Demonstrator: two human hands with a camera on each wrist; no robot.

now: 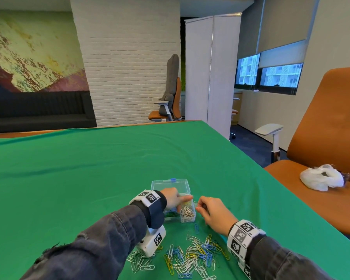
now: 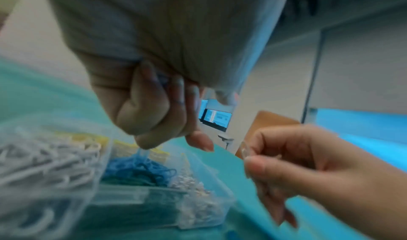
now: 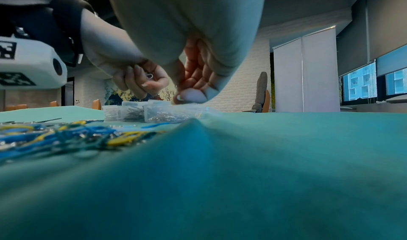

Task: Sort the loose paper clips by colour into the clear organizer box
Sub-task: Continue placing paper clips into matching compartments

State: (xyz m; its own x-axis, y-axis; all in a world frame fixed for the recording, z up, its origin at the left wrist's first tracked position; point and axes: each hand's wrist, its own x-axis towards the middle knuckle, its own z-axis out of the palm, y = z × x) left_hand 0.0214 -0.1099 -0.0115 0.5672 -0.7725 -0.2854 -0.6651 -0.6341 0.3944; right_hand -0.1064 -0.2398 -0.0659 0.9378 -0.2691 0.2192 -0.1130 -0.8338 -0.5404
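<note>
Green-covered table (image 1: 109,162), clear organizer box (image 1: 173,201) sitting toward the near edge, a bit right of the middle, lid flipped open toward the far edge. Already got sorted stuff inside: white clips (image 2: 44,160) in one compartment, blue clips (image 2: 136,169) in another, yellow ones (image 2: 123,145) behind those, silver clips (image 1: 187,212) in the right-hand compartment, green ones (image 1: 171,214) at the near-left.

Left hand (image 1: 173,197) over the box, fingers curled in, a small clip (image 3: 149,76) showing inside that curl in the right wrist view, index finger sticking out to the right. Also looks to be pinching a blue clip right above the blue compartment in the left wrist view, but blurry, so not 100% sure.

Right hand (image 1: 214,214) just beside the box's right wall, thumb and fingertips squeezed together on a pale clip (image 2: 244,150), too fuzzy to call the colour.

Loose pile of paper clips (image 1: 190,257) still lying at the near edge, white, blue and yellow all mixed, between the two forearms. One lone blue clip (image 1: 196,227) between pile and box.

Orange chair (image 1: 321,158) off the right edge with a white plastic bag (image 1: 321,177) on the seat
</note>
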